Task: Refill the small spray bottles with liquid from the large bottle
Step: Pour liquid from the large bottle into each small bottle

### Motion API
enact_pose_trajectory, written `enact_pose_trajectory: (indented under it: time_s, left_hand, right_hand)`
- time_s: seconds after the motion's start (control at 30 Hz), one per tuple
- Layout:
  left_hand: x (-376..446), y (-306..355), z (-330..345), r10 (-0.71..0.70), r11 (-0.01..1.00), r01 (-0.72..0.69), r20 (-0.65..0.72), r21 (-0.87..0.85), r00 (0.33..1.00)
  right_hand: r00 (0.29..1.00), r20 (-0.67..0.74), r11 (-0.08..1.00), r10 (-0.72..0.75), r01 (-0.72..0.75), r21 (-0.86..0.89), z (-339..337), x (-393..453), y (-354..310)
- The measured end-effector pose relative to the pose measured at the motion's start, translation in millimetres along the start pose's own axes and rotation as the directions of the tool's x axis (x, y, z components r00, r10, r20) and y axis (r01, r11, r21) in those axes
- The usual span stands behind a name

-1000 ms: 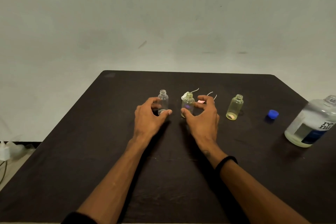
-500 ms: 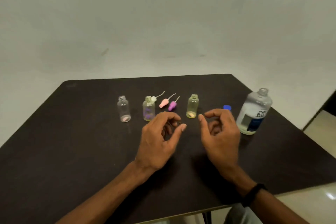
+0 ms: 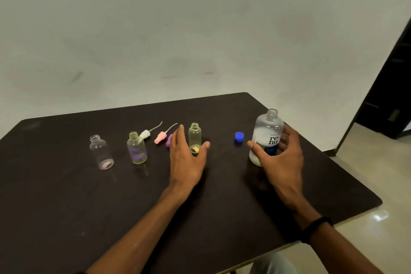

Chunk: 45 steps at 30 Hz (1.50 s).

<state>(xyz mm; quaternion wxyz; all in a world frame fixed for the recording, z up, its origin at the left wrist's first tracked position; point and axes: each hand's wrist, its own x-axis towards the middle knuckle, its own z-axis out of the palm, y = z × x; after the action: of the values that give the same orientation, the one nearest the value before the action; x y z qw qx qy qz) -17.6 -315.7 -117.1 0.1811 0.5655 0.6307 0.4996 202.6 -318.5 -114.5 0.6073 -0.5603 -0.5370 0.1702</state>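
Observation:
Three small uncapped spray bottles stand in a row on the dark table: a clear one at the left, one with a purple tint in the middle, a yellowish one at the right. My left hand lies spread around the yellowish bottle, fingers to its left and thumb to its right. The large open bottle with a "re-nu" label stands further right. My right hand cups it loosely, thumb in front, fingers behind, without a closed grip.
Three loose spray heads with tubes lie behind the row: white, pink and purple. A blue cap lies between the yellowish and the large bottle. The table's right edge runs close behind the large bottle; a dark doorway is beyond.
Both hands have moved forward and apart and uncurled: the left to the yellowish bottle, the right to the large bottle. The view has turned to the right.

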Motion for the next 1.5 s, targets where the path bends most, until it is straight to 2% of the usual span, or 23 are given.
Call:
enact_pose_trajectory:
  time_s: [0.17,0.37,0.57,0.7,0.8,1.1,1.27,1.5]
  left_hand:
    - [15.3,-2.2,2.4,-0.078,0.993,0.078,0.002,-0.088,0.997]
    - [18.4,-7.1,2.6,-0.043,0.974,0.043,0.005,-0.224,0.999]
    - [20.6,-13.3,3.8,-0.004,0.958,0.023,0.065,-0.288,0.998]
    - [20.1,-15.2,4.8,0.000,0.931,0.006,0.017,-0.365,1.000]
    - [20.9,-15.7,7.2,0.001,0.906,0.018,0.044,-0.424,0.999]
    - [18.8,-14.7,9.2,0.109,0.873,-0.052,0.091,-0.485,0.990]
    - [21.5,-18.7,9.5,0.079,0.876,0.027,0.197,-0.481,0.977]
    - [20.2,-18.5,9.0,0.094,0.892,0.016,0.219,-0.453,0.971]
  right_hand:
    - [0.999,-0.048,1.000,0.003,-0.002,0.010,3.6,8.7,3.3]
    - [0.995,0.037,0.996,-0.092,0.092,-0.003,15.5,29.3,-6.0]
    - [0.953,0.140,0.959,-0.267,0.278,-0.060,36.6,55.0,-13.5]
    - [0.915,0.207,0.918,-0.346,0.376,-0.129,48.4,63.8,1.6]
    - [0.890,0.234,0.888,-0.392,0.433,-0.158,51.1,63.9,5.3]
    - [0.862,0.268,0.837,-0.430,0.492,-0.239,42.5,57.6,4.7]
    - [0.859,0.298,0.828,-0.416,0.493,-0.265,34.6,53.9,5.8]
    - [0.850,0.301,0.804,-0.433,0.515,-0.297,28.5,50.5,3.0]
